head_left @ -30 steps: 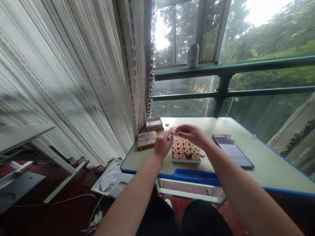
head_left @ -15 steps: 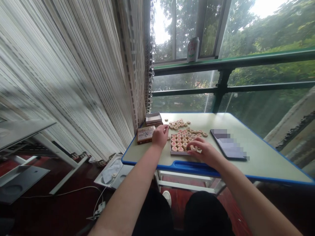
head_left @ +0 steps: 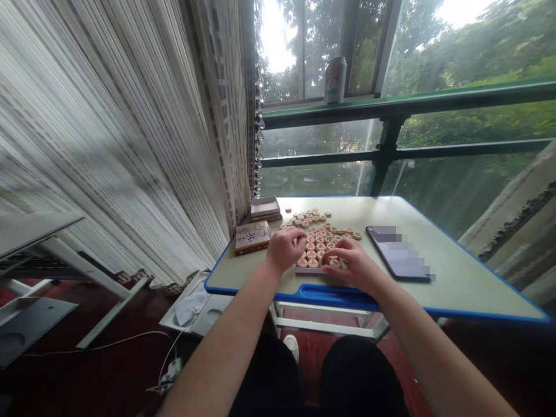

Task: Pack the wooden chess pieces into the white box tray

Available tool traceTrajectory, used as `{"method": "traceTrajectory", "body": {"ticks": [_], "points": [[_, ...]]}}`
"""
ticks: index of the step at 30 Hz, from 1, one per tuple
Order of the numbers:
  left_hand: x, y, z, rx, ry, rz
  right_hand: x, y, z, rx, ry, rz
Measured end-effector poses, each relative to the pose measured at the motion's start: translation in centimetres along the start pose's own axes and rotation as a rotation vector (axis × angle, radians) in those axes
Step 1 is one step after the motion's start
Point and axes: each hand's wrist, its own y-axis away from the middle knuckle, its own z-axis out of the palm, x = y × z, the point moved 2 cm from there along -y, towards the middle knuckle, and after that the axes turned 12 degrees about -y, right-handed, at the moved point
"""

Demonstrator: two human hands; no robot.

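Note:
A shallow box (head_left: 309,270) near the table's front edge holds rows of round wooden Chinese chess pieces (head_left: 311,255), marked in red or black. At its left side is my left hand (head_left: 284,248), fingers curled and pinched on what looks like a pale piece, mostly hidden. My right hand (head_left: 354,263) reaches over the box's right part, thumb and fingers around a Chinese chess piece (head_left: 325,260) at the front row. Its palm covers the box's right end. More loose pieces (head_left: 309,218) lie scattered behind the box.
A patterned lidded box (head_left: 252,236) lies left of my left hand, with an open tray (head_left: 265,205) behind it. To the right is a dark tablet (head_left: 399,255). A can (head_left: 335,81) stands on the window ledge. Blue edging (head_left: 478,314) borders the table (head_left: 460,278).
My left hand has come back from the loose pieces behind to the box's left side. My right hand stays over the box, shifted slightly. The whole view has moved a little.

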Motion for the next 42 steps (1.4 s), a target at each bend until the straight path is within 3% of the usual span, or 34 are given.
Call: {"method": "traceTrajectory", "body": {"ticks": [5,9,13,20,32,42], "points": [[1.8,0.3,-0.5,-0.078,0.144,0.174,-0.3,0.0,-0.1,-0.007,0.005,0.043],[1.9,0.3,-0.6,-0.094,0.154,0.195,-0.4,0.0,-0.1,-0.010,-0.017,0.054],[1.8,0.4,-0.5,-0.118,0.149,0.211,-0.3,0.1,-0.5,0.069,-0.071,0.054],[2.6,0.5,-0.6,-0.272,0.102,0.304,-0.5,0.3,-0.7,0.022,-0.065,0.000],[2.6,0.3,-0.2,-0.380,0.037,0.303,-0.8,0.1,-0.4,-0.082,0.015,0.029],[2.6,0.3,-0.2,-0.343,0.066,0.281,-1.1,0.1,-0.1,-0.109,0.071,0.010]]}}
